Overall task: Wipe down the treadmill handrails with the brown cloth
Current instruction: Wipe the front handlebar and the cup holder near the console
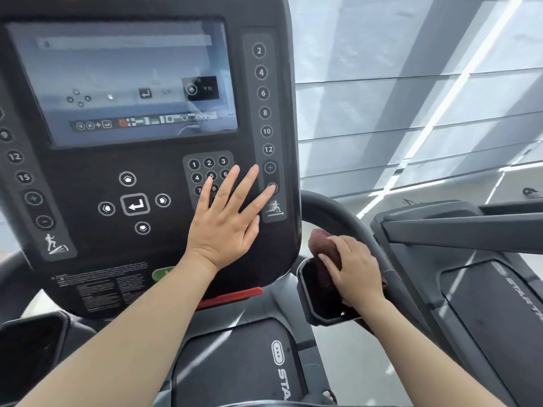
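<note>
Brown cloth [321,245] sits at four o'clock, bunched under the right hand [354,273], whose fingers curl around it against the right handrail [338,211]. Farther off, the left hand [227,224] lies flat, fingers spread and empty, on the console [147,160].

We see console [141,171] at 10 o'clock, left hand [226,221] flat on its keypad [209,174]; at 3 o'clock right hand [354,271] on cloth [323,245], cloth on handrail [338,212]; belt [235,362] at 6 o'clock.
</note>
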Demonstrator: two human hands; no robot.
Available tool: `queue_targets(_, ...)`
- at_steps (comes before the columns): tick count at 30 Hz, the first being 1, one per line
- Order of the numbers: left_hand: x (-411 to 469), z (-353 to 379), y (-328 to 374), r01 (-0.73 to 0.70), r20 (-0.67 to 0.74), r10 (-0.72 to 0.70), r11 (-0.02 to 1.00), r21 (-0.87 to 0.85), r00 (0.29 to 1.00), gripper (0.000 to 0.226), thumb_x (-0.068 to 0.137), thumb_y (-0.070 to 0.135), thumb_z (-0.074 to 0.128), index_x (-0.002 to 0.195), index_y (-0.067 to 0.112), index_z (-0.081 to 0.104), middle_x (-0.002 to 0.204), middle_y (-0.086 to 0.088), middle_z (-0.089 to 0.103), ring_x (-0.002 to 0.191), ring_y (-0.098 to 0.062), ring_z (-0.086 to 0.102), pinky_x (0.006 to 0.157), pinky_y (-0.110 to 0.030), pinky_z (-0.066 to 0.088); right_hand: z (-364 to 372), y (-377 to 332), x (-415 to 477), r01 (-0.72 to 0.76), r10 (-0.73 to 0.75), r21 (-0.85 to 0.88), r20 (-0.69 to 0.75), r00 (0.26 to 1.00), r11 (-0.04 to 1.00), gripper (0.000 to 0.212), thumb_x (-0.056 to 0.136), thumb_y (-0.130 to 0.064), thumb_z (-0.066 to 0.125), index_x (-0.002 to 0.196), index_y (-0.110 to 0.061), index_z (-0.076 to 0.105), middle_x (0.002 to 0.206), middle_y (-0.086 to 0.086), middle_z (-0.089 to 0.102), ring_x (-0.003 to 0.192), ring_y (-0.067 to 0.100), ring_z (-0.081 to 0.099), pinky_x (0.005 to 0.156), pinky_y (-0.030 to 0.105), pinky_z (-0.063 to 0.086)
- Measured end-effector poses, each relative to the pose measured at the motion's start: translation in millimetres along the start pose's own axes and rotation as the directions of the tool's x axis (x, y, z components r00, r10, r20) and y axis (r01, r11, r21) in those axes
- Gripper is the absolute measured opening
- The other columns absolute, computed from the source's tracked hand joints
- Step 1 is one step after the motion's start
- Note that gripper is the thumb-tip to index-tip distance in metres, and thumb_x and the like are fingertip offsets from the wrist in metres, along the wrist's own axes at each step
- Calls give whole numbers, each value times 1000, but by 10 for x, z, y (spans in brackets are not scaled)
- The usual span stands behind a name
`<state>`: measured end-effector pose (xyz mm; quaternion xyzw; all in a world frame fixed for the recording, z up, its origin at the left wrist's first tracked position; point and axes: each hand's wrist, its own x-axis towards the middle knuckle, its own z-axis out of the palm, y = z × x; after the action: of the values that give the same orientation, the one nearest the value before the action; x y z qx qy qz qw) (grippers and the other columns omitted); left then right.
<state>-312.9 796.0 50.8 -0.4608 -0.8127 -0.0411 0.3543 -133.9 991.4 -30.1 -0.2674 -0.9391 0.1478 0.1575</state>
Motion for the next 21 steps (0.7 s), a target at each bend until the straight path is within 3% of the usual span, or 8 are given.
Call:
queue_targets(3,2,-3,-10,-1,-1,1,1000,-4,1000,55,91,33,35,145,34,25,155,-2,19,141,-26,19,112,-51,13,-13,-82,63,-147,147,51,17,989,988,38,89,-42,54,120,-19,54,121,3,58,106,31,52,83,48,46)
queue_targets(9,6,-6,-13,1,-7,-1,1000,-11,1000,55,91,33,35,145,34,25,155,-2,16,141,-26,19,112,-50,13,-204,-427,-129,-31,42,166,-62,997,986,31,90,-39,54,116,-22,54,111,-1,60,97,24,53,80,42,42)
queue_targets(13,2,-3,-16,-2,1,2,1000,-10,1000,55,91,33,34,145,34,24,155,-2,18,141,-26,18,112,-51,12,-161,-650,-352,-146,144,230,24,989,962,38,90,-45,46,118,-21,53,111,0,59,100,25,52,83,42,44)
queue_targets(17,3,-9,-10,-1,21,1,1000,-3,1000,55,92,34,34,146,33,23,156,-3,16,142,-26,16,113,-51,10,-81,-768,-332,-245,231,111,127,965,963,46,94,-47,40,130,-19,45,124,2,52,108,26,49,87,42,44)
queue_targets(21,-5,-4,-16,-7,13,7,1000,-3,1000,55,92,33,35,146,33,24,156,-4,19,142,-27,17,113,-51,11,-116,-702,-523,-121,128,-45,185,974,992,46,93,-49,39,128,-19,45,122,3,52,103,28,51,79,41,46)
